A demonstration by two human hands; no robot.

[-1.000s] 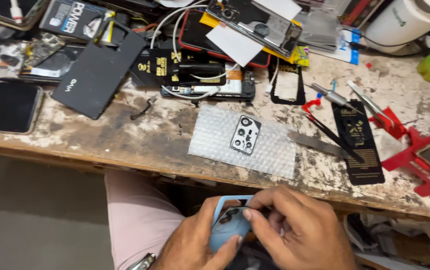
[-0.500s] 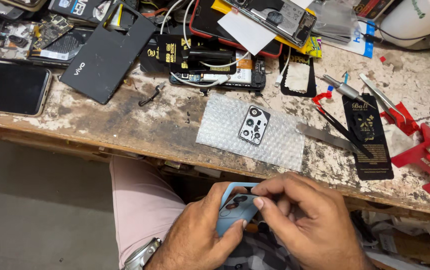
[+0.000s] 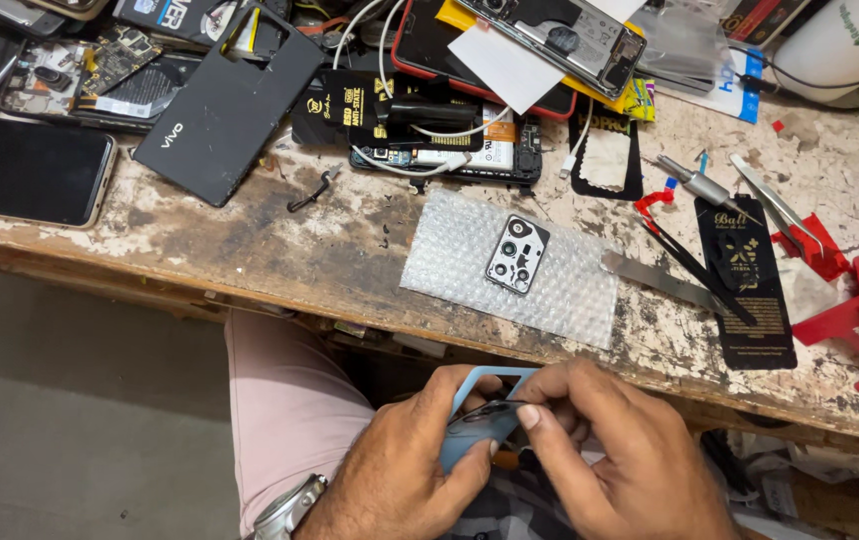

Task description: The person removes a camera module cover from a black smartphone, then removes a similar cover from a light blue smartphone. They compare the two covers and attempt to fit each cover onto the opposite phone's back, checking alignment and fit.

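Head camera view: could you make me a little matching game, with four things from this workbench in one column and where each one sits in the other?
Things
1. light blue phone back cover
2. camera lens plate
3. bubble wrap sheet
4. dark phone, screen up

Places
A. flat near the bench's front edge, mid-table
B. far left of the bench
C. below the bench edge, between the left hand and right hand
D. on top of the bubble wrap

Pairs: 1-C, 2-D, 3-A, 4-B
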